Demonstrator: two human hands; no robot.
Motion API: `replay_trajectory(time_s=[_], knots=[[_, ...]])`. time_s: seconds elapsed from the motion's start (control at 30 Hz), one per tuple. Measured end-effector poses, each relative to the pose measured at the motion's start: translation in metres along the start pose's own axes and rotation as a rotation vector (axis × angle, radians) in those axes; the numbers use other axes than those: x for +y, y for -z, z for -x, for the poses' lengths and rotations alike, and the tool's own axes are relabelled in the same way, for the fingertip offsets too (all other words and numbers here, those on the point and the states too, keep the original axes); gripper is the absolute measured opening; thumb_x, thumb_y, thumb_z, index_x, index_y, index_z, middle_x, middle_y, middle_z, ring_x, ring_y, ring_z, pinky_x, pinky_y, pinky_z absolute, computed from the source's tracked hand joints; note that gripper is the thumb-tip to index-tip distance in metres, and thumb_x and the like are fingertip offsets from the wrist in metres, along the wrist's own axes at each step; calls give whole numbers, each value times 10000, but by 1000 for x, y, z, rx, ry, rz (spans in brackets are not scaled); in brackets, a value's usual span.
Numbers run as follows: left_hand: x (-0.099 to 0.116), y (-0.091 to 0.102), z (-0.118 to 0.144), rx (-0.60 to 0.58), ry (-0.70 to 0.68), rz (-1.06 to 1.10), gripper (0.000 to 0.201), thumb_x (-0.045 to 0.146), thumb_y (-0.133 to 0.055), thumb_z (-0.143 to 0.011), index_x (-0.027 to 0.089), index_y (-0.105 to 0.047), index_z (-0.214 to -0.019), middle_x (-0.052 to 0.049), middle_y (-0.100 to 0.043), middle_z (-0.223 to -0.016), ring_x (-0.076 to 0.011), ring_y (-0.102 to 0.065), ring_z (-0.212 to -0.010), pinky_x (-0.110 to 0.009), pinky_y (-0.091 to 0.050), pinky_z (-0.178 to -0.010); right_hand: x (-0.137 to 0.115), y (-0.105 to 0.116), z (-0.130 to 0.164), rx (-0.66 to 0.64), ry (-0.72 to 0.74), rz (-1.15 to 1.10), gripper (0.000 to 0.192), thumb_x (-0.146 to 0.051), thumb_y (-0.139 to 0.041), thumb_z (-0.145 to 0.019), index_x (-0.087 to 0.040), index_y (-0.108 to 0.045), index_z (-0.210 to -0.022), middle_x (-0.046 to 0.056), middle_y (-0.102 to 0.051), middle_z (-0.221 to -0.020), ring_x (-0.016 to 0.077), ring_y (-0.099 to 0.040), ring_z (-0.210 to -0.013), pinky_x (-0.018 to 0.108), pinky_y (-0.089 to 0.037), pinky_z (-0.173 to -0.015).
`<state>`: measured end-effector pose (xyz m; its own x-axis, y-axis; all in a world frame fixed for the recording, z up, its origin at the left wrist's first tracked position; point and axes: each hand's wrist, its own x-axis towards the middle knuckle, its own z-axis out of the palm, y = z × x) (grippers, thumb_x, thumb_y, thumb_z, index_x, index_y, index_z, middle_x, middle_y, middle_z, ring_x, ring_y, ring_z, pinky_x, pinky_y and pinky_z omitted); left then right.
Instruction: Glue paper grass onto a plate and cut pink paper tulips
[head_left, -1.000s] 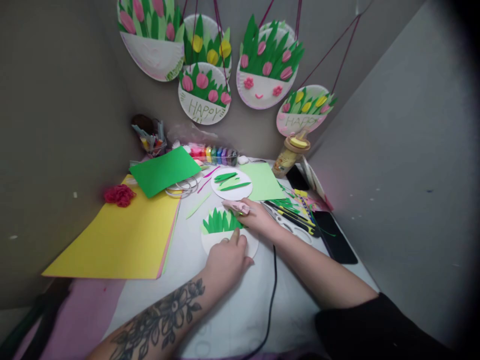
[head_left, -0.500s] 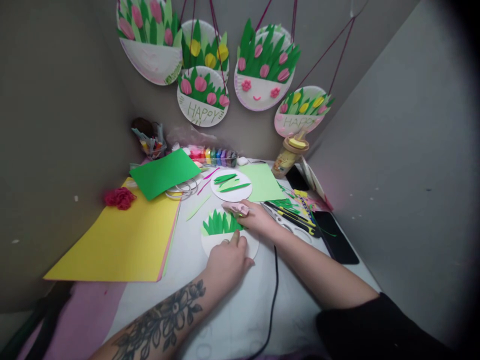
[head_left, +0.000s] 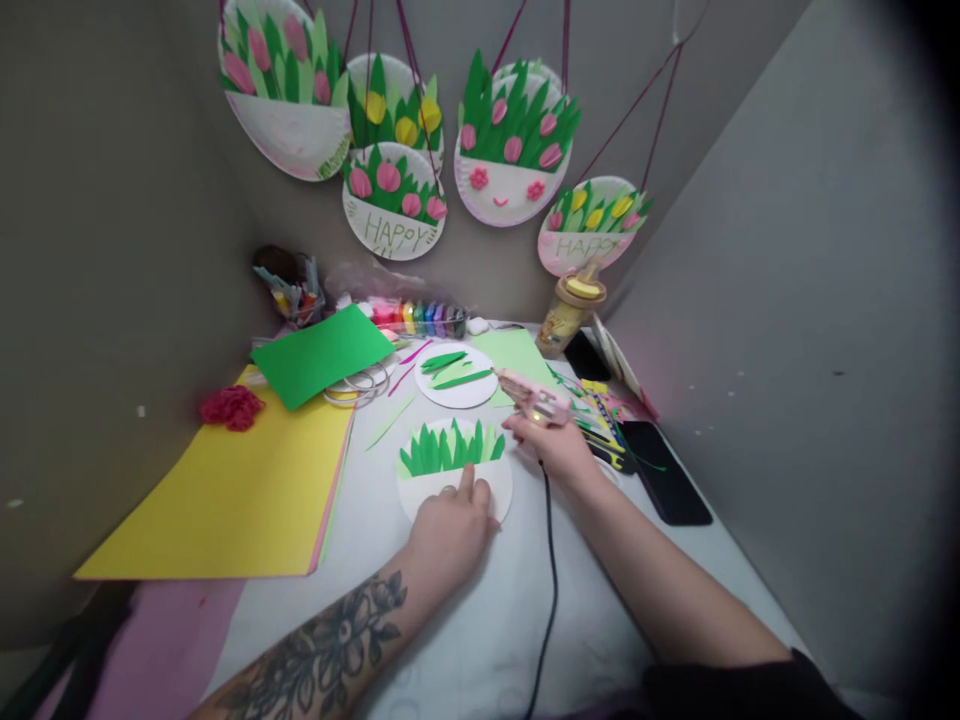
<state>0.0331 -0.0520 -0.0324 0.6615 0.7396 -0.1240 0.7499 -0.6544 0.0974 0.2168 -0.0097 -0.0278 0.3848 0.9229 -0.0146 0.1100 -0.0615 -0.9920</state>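
Observation:
My left hand (head_left: 452, 520) rests on a white paper plate (head_left: 420, 492), its index finger stretched out against the plate just below the leaves and nothing in its grasp. Green paper leaves (head_left: 442, 450) in dark and light shades stand in a row along the plate's upper half. To the right, my right hand (head_left: 559, 447) is closed around a pale pink glue gun (head_left: 536, 397), whose nozzle points left and away from me. Behind, a second white plate (head_left: 442, 400) holds several loose green paper leaves (head_left: 459, 375).
Yellow paper (head_left: 225, 490), a green sheet (head_left: 322, 355) and pink yarn (head_left: 232, 408) lie on the left. A black cord (head_left: 551, 580) runs toward me. Scissors and cutters sit partly behind my right hand, near a phone (head_left: 667, 472) and a cup (head_left: 570, 315). Decorated plates (head_left: 517, 190) hang on the wall.
My right hand has drawn the glue gun away from the leaves, moving right. My left hand stays on the plate, and more leaves on its right side now show.

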Motion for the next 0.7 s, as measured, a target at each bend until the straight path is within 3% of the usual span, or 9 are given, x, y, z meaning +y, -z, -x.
replay_trajectory(time_s=[0.1,0.17,0.27,0.33,0.5,0.7], knots=[[2,0,8,49,-18,-26,347,226,-435,-931,121,-517,-1252,-189,-477,-1406,-251,-668,-872,-378,-561,-654,9,1,16,67,-88,-230,329,-366,-812,-577,-152,-659,-775,16,-653,-606,157,-569,-542,252,-428,-482],[4,3,13,52,-52,-21,293,180,-379,-944,145,-576,-1159,-154,-588,-1289,-243,-664,-853,-375,-558,-653,12,2,24,81,-114,-327,365,-359,-836,-554,-153,-646,-787,12,-654,-595,146,-568,-530,242,-428,-475],[5,13,15,-25,-59,16,250,177,-374,-947,168,-622,-977,-90,-685,-978,-244,-650,-831,-373,-553,-669,17,5,30,89,-170,-441,404,-340,-865,-521,-158,-644,-807,30,-694,-672,159,-615,-588,272,-494,-557],[4,20,14,-108,-44,36,202,158,-419,-927,169,-619,-955,-79,-671,-925,-249,-642,-855,-367,-552,-687,21,7,32,92,-193,-479,402,-337,-868,-535,-158,-651,-823,46,-712,-717,179,-644,-646,303,-523,-631],[0,27,9,-240,-8,86,210,127,-451,-902,170,-599,-1046,-80,-635,-1089,-257,-625,-934,-378,-554,-738,30,7,38,64,-208,-471,370,-341,-846,-603,-161,-676,-878,62,-725,-809,217,-668,-774,349,-538,-729],[-2,20,6,-234,23,89,274,112,-424,-900,189,-576,-1115,-107,-508,-1358,-248,-603,-1024,-364,-547,-776,31,6,43,16,-212,-475,324,-340,-839,-621,-182,-709,-872,42,-721,-838,196,-660,-774,326,-533,-743]])
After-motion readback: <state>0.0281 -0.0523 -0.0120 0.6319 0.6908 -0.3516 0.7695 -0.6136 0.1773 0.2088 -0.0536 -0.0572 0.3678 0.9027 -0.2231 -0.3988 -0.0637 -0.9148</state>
